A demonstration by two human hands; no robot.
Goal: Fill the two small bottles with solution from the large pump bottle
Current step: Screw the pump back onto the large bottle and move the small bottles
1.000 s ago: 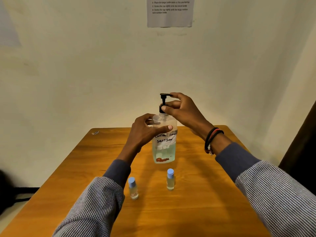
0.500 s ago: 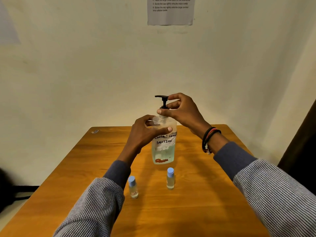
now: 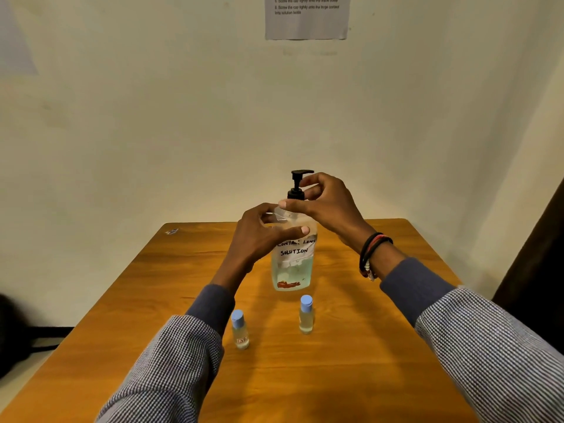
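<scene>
A large clear pump bottle [image 3: 292, 267] labelled "contact lens solution" stands upright on the wooden table [image 3: 351, 361], partly filled with pale liquid. My left hand [image 3: 262, 236] wraps its shoulder from the left. My right hand [image 3: 323, 203] pinches the collar of the black pump head [image 3: 297, 183] with thumb and fingers. Two small clear bottles with blue caps stand closer to me: one on the left [image 3: 239, 329], one on the right [image 3: 306, 314]. Both are capped and untouched.
A printed sheet [image 3: 306, 16] hangs on the wall behind the table. A tiny scrap [image 3: 171, 231] lies at the table's far left corner. A dark shape [image 3: 12, 331] sits on the floor at the left, and something dark [image 3: 537, 254] stands at the right.
The pump head's spout has turned, from pointing right to left and back toward the right, as my right hand twists its collar. My left hand keeps its grip on the bottle.
</scene>
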